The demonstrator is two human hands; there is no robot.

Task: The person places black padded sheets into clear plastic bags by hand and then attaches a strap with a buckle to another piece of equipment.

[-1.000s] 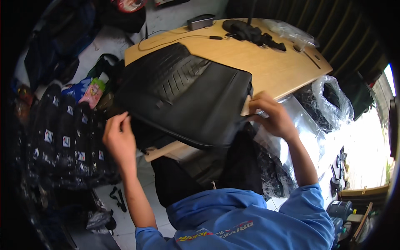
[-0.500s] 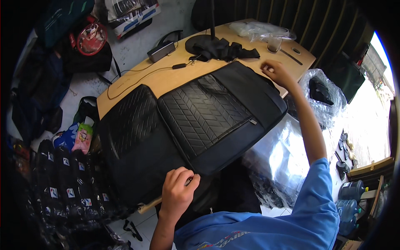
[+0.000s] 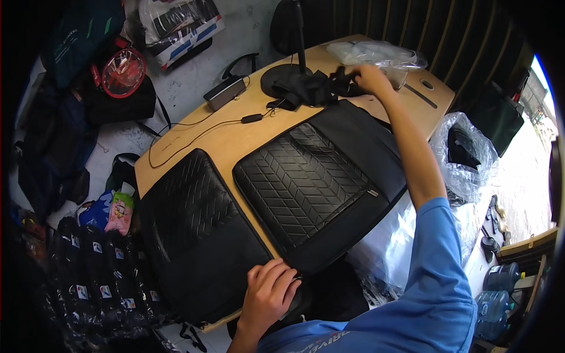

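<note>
Two flat black bags, perhaps backpacks, with embossed chevron fronts lie side by side across the table. The left bag (image 3: 200, 235) reaches over the near edge; the right bag (image 3: 306, 182) has a small metal zipper pull (image 3: 373, 193). At the near edge, by the right bag's lower corner, my left hand (image 3: 271, 291) is closed, with a small dark thing at its fingertips that I cannot make out. My right hand (image 3: 372, 80) reaches beyond the right bag and pinches a black strap (image 3: 340, 76) at the end of a strap pile; its fingertips are partly hidden.
On the wooden table (image 3: 182, 138) stand a small dark box-like device (image 3: 225, 94) with a cable and a round black stand base (image 3: 282, 79). Clear plastic (image 3: 376, 53) lies at the far end. Wrapped goods (image 3: 97, 276) fill the lower left; water jugs (image 3: 493, 306) stand lower right.
My right hand has moved left and away from the right bag's far edge to the straps. The two bags lie farther apart, with more table showing between them. My left hand has shifted right.
</note>
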